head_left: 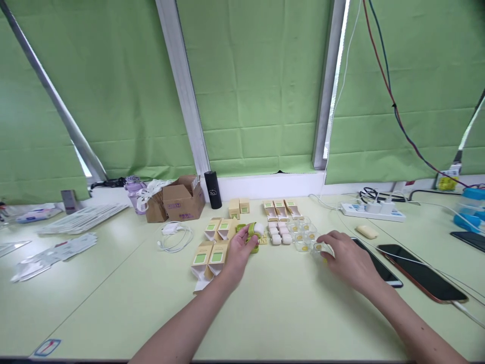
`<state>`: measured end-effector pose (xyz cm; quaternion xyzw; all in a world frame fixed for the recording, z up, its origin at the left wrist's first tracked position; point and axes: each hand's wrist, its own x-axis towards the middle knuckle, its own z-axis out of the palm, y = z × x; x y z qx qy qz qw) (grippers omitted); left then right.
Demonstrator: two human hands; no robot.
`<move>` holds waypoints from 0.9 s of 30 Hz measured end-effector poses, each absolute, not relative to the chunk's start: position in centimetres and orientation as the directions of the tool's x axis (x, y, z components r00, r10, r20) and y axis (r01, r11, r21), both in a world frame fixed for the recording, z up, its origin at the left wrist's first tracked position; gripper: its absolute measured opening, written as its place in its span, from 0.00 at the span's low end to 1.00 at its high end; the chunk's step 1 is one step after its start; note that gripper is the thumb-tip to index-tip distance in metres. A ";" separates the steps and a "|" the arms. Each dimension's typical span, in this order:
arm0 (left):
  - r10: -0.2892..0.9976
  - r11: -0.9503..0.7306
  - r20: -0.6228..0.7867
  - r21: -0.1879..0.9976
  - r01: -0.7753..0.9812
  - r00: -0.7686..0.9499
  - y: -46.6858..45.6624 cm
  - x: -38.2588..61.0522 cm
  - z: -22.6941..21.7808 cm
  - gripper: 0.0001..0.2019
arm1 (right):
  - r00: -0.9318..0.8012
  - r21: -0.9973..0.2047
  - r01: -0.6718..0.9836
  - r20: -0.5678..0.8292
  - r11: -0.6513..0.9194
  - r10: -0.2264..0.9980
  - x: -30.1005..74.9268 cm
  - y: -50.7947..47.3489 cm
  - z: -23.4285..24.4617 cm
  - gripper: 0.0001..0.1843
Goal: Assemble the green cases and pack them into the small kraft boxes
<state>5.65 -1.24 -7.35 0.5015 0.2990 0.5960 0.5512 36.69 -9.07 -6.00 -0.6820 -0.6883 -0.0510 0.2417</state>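
Note:
My left hand (238, 252) is closed around a small white rounded case (259, 229) with a green cover (251, 230) on it. More green pieces lie under that hand, partly hidden by it. My right hand (349, 259) pinches a clear plastic case (317, 247) with a yellow spot, at the near right corner of a group of similar clear cases (299, 236). Between the hands several pale pinkish-white rounded cases (281, 233) stand in rows. Beside my left wrist are open small cartons (208, 257) with green windows.
Three open cartons (280, 208) and closed small boxes (234, 208) stand farther back. To the right lie phones (422, 273), a cream case (367, 232), a power strip (394, 215) and loose cables. A brown cardboard box (184, 199), black bottle (212, 190) and white cable (176, 237) are at left.

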 end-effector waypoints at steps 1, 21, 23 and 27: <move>0.956 -0.216 0.272 0.907 -0.360 0.112 -1.2 5.6 -7.4 0.30 | 0.024 -0.194 0.980 0.375 0.053 0.927 37.0 -9.4 -6.5 0.16; 0.956 -0.238 0.285 0.894 -0.378 0.071 -1.0 5.7 -7.4 0.29 | -0.420 -0.314 0.807 0.289 0.499 0.860 24.4 -6.9 -6.9 0.17; 0.954 -0.244 0.292 0.890 -0.385 0.071 -1.0 5.8 -7.4 0.29 | -0.376 -0.458 0.743 0.318 0.489 0.870 24.4 -6.6 -7.6 0.19; 0.951 -0.252 0.301 0.886 -0.390 0.070 -1.2 5.8 -7.2 0.27 | -0.212 -0.748 0.579 0.245 0.324 0.946 24.7 -6.0 -9.2 0.31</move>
